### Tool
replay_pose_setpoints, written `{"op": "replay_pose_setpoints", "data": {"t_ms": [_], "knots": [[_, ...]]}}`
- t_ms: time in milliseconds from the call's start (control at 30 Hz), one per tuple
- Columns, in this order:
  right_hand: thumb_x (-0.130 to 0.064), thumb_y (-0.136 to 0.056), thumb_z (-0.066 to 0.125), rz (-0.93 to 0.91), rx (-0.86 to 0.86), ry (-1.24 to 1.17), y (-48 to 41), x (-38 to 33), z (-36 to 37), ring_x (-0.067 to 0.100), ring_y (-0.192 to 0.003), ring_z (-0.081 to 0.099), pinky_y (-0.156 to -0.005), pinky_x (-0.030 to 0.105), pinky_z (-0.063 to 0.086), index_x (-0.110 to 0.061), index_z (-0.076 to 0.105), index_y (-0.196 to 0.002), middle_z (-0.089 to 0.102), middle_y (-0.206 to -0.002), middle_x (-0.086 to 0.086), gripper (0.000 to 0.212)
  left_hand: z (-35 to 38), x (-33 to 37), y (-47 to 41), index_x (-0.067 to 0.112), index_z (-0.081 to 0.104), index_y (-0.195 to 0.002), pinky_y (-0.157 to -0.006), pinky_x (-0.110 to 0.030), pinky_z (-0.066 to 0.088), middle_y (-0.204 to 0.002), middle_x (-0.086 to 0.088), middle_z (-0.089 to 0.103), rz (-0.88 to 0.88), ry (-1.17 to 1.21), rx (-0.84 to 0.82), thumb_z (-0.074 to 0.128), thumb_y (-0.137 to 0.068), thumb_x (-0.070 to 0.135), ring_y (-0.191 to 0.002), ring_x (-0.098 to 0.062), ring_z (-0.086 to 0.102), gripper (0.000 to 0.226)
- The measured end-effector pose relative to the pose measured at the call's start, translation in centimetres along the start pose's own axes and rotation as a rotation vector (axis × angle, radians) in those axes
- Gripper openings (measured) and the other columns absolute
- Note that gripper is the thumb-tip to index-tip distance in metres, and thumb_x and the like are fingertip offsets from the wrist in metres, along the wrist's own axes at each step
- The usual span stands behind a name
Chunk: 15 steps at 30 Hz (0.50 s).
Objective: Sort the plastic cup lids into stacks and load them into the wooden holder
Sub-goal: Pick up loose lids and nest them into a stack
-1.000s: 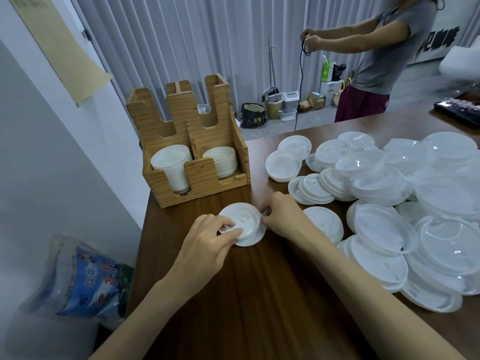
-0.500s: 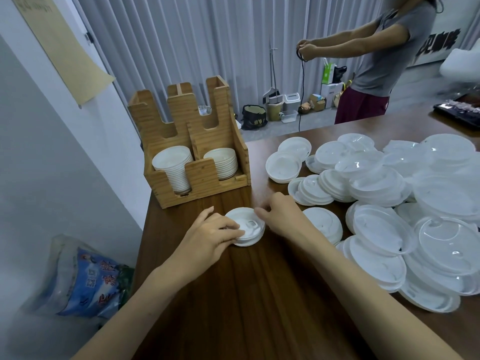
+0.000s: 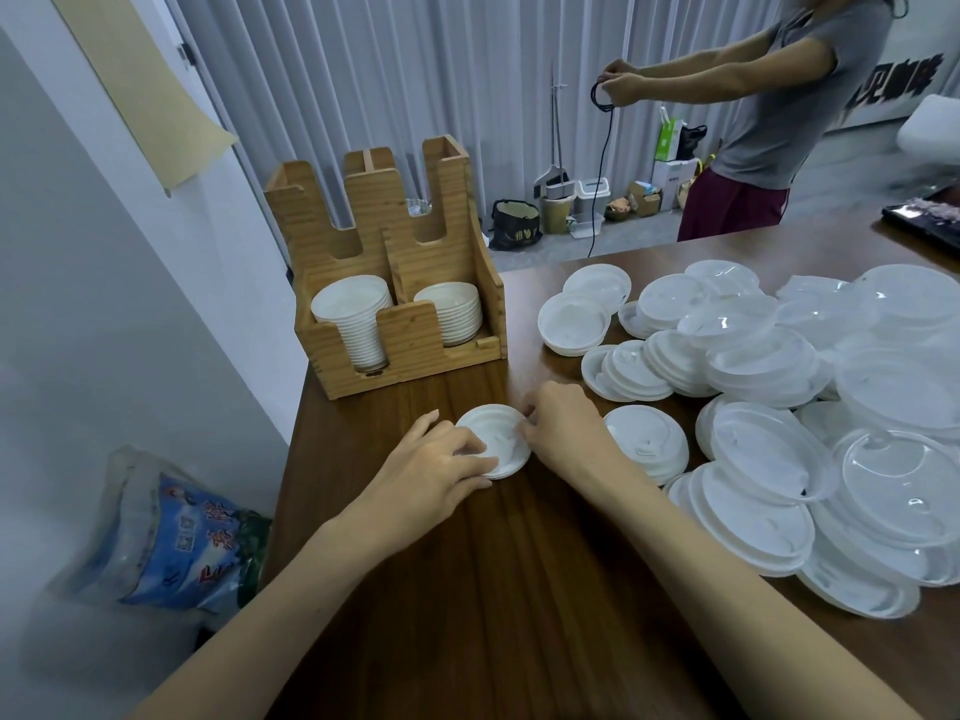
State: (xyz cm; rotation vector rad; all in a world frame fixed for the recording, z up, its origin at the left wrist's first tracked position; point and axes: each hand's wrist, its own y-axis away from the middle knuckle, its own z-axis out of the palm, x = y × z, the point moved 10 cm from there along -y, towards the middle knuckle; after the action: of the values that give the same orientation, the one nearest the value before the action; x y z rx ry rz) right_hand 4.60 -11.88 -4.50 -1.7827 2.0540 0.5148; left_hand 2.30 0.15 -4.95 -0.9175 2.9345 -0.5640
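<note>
If the thin lids in the small stack [image 3: 493,441] are not nested squarely when it comes up, they will likely fan out and slide off one another, since such plastic looks slick and bends easily. A second risk is size: both front compartments of the wooden holder [image 3: 410,350] are already well filled, and a stack dropped into the wrong one would sit loose or jam on the front lip. The right forearm also lies close to the heap of loose lids [image 3: 779,407] along the right side of the table [image 3: 519,589]; a wide swing could scatter them.

The stack rests flat near the table's left edge, just in front of the holder at the far-left corner. The left grip [image 3: 441,470] lies over its near-left rim, thumb across the top, closed on it. The right grip [image 3: 558,428] has curled fingers pinching the right rim. Both wrists are low over the table.
</note>
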Motion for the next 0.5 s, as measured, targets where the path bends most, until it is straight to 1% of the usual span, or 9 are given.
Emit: {"op": "replay_pose_setpoints", "data": {"t_ms": [33,100,167,233,300,367,433,500], "knots": [[-0.019,-0.089,0.055,-0.023,0.02,0.06,0.4,-0.3,-0.7,0.028,-0.093,0.061,-0.077,0.038,0.052,-0.008,0.066,-0.102,0.063,-0.104,0.01,0.02,-0.2,0.0,0.0,0.022,0.072,-0.101,-0.106,-0.046,0.029,-0.101,0.001,0.064,0.001,-0.006,0.002,0.07,-0.083,0.024,-0.093,-0.015,0.06,0.018],[-0.031,-0.091,0.057,-0.056,0.031,0.254,1.4,-0.5,-2.4,0.029,-0.106,0.054,-0.083,0.036,0.045,-0.011,0.058,-0.117,0.053,-0.117,0.011,0.033,-0.5,0.1,0.0,0.021,0.071,-0.102,-0.107,-0.046,0.029,-0.103,0.001,0.063,0.002,0.001,0.014,0.068,-0.084,0.031,-0.096,-0.014,0.059,0.021],[-0.042,-0.089,0.058,-0.047,-0.012,0.487,2.2,0.2,-3.5,0.03,-0.115,0.048,-0.09,0.037,0.04,-0.014,0.049,-0.126,0.047,-0.127,0.013,0.048,-0.9,0.5,-0.1,0.019,0.07,-0.105,-0.108,-0.043,0.031,-0.103,0.001,0.063,0.009,-0.001,0.042,0.062,-0.085,0.043,-0.098,-0.014,0.057,0.032],[-0.049,-0.086,0.061,-0.001,-0.096,0.628,2.6,1.6,-4.0,0.032,-0.12,0.045,-0.094,0.039,0.038,-0.014,0.043,-0.131,0.043,-0.133,0.013,0.059,-0.9,0.9,-0.5,0.015,0.068,-0.111,-0.108,-0.036,0.028,-0.106,0.0,0.063,0.013,-0.011,0.062,0.054,-0.085,0.05,-0.1,-0.015,0.056,0.046],[-0.05,-0.082,0.066,0.061,-0.219,0.659,2.8,3.2,-3.7,0.033,-0.125,0.042,-0.098,0.04,0.038,-0.016,0.036,-0.138,0.039,-0.138,0.013,0.071,-0.5,1.3,-1.0,0.014,0.067,-0.114,-0.106,-0.033,0.028,-0.109,-0.001,0.063,0.015,-0.009,0.058,0.06,-0.084,0.048,-0.104,-0.017,0.055,0.045],[-0.048,-0.081,0.069,0.108,-0.328,0.647,3.1,4.3,-3.2,0.033,-0.129,0.039,-0.098,0.041,0.038,-0.019,0.03,-0.142,0.035,-0.142,0.012,0.078,0.0,1.8,-1.4,0.015,0.068,-0.11,-0.101,-0.035,0.035,-0.11,-0.003,0.063,0.038,-0.006,0.057,0.068,-0.083,0.038,-0.105,-0.019,0.055,0.036],[-0.044,-0.08,0.072,0.121,-0.36,0.631,3.1,4.8,-3.0,0.033,-0.131,0.037,-0.095,0.041,0.041,-0.021,0.028,-0.144,0.033,-0.142,0.011,0.081,0.1,2.0,-1.5,0.015,0.069,-0.105,-0.094,-0.035,0.042,-0.108,-0.004,0.062,0.057,-0.004,0.082,0.071,-0.081,0.03,-0.102,-0.019,0.054,0.028],[-0.04,-0.08,0.073,0.121,-0.342,0.609,3.0,4.9,-3.1,0.032,-0.13,0.037,-0.093,0.04,0.042,-0.021,0.028,-0.144,0.034,-0.141,0.011,0.081,-0.3,2.0,-1.5,0.014,0.07,-0.102,-0.091,-0.035,0.043,-0.106,-0.004,0.063,0.057,-0.005,0.113,0.073,-0.08,0.028,-0.1,-0.018,0.052,0.026]]}}
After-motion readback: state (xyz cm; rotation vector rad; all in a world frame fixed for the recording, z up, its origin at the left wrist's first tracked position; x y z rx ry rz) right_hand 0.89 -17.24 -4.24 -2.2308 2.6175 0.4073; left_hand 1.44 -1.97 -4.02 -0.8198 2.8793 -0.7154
